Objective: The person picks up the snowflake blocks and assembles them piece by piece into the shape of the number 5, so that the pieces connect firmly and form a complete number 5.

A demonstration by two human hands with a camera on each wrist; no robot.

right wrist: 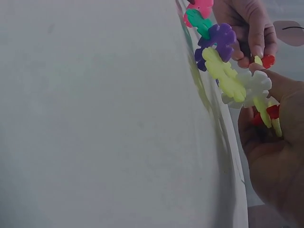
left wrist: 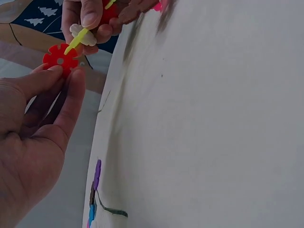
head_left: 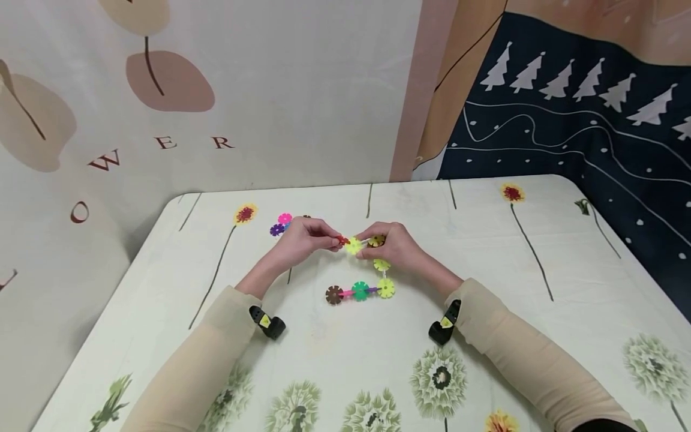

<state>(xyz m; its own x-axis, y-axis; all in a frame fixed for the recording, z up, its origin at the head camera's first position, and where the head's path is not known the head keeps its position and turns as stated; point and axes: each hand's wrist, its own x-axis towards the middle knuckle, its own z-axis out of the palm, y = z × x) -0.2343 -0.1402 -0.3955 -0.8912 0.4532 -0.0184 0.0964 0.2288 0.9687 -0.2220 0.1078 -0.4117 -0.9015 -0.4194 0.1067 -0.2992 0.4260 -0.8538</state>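
My left hand pinches a red notched plastic disc between thumb and fingertips. Slotted against that disc's edge is a yellow disc, seen edge-on in the left wrist view. My right hand grips the end of a chain of interlocked discs beside this yellow one. White, yellow, purple and green discs follow along the chain in the right wrist view. In the head view, it bends at a yellow corner disc and ends in a brown disc.
Behind my left hand lie several more discs, among them a pink one and a purple one, partly hidden by the hand. A flower-printed cloth covers the table. Printed curtains stand along its far edge.
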